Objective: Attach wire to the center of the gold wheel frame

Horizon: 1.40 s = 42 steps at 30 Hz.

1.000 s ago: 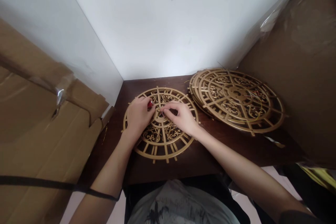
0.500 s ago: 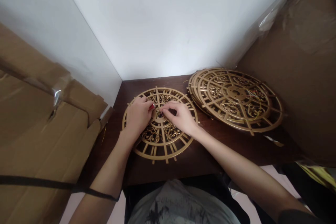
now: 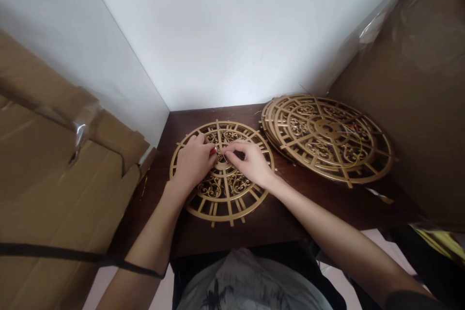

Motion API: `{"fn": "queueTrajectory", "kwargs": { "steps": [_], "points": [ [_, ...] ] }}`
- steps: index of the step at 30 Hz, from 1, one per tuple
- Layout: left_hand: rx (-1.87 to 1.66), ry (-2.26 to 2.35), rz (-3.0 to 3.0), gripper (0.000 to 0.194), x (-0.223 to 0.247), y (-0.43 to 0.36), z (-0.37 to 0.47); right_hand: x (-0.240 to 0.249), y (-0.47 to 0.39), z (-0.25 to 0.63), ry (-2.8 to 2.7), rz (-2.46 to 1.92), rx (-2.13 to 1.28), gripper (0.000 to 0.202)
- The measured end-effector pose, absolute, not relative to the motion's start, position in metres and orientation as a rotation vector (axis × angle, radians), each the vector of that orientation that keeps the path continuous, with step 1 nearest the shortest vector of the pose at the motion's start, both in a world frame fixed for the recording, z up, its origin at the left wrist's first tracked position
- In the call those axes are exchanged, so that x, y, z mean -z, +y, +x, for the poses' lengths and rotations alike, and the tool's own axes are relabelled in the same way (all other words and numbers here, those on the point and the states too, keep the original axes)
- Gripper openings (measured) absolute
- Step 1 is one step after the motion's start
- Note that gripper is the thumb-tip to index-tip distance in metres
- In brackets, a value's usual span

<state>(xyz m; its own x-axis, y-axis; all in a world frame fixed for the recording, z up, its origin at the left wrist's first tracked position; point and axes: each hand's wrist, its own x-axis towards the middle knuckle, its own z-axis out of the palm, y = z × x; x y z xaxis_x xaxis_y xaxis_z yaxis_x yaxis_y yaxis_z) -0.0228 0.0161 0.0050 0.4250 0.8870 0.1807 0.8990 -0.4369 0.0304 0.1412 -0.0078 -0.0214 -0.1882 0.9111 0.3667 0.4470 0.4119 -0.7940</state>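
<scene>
A round gold openwork frame [image 3: 228,217] lies flat on the dark brown table [image 3: 203,241]. Over its left part, my left hand [image 3: 194,160] is closed on a small red object [image 3: 213,151] whose tip points toward the centre. My right hand [image 3: 249,161] is just right of the centre, thumb and forefinger pinched on what looks like a thin wire, too small to make out fully. The fingertips of both hands are close together above the hub of the frame.
At the right lies a stack of similar gold frames [image 3: 341,162] with loose wires on top. A small brush-like item [image 3: 379,196] lies in front of it. Cardboard [image 3: 54,179] stands at the left, a large carton [image 3: 410,121] at the right, a white wall [image 3: 225,34] behind.
My left hand and the red object have shifted slightly right, closer to my right fingertips. My right hand has hardly moved.
</scene>
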Motion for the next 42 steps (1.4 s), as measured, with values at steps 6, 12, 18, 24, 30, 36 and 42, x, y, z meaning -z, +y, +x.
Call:
{"fn": "queueTrajectory", "kwargs": {
  "steps": [6,12,18,24,30,36,42],
  "points": [
    [0.238,-1.63,-2.621,0.022,-0.005,0.017,-0.023,0.021,-0.008,0.141,-1.795,-1.177,-0.674,0.019],
    [0.318,-1.682,-2.629,0.024,-0.005,0.018,-0.023,0.021,-0.007,0.141,-1.749,-1.151,-0.713,0.02],
    [0.333,-1.693,-2.631,0.023,-0.006,0.018,-0.024,0.023,-0.006,0.141,-1.709,-1.12,-0.715,0.019],
    [0.374,-1.739,-2.648,0.025,-0.007,0.018,-0.026,0.021,-0.006,0.141,-1.696,-1.104,-0.725,0.021],
    [0.66,-1.758,-2.604,0.027,-0.004,0.021,-0.032,0.019,-0.007,0.14,-1.685,-1.117,-0.737,0.02],
    [1.342,-1.837,-2.448,0.028,-0.005,0.025,-0.035,0.018,-0.007,0.14,-1.693,-1.131,-0.738,0.02],
    [2.193,-2.066,-2.256,0.025,-0.016,0.026,-0.036,0.015,-0.008,0.139,-1.682,-1.092,-0.737,0.017]
  ]
}}
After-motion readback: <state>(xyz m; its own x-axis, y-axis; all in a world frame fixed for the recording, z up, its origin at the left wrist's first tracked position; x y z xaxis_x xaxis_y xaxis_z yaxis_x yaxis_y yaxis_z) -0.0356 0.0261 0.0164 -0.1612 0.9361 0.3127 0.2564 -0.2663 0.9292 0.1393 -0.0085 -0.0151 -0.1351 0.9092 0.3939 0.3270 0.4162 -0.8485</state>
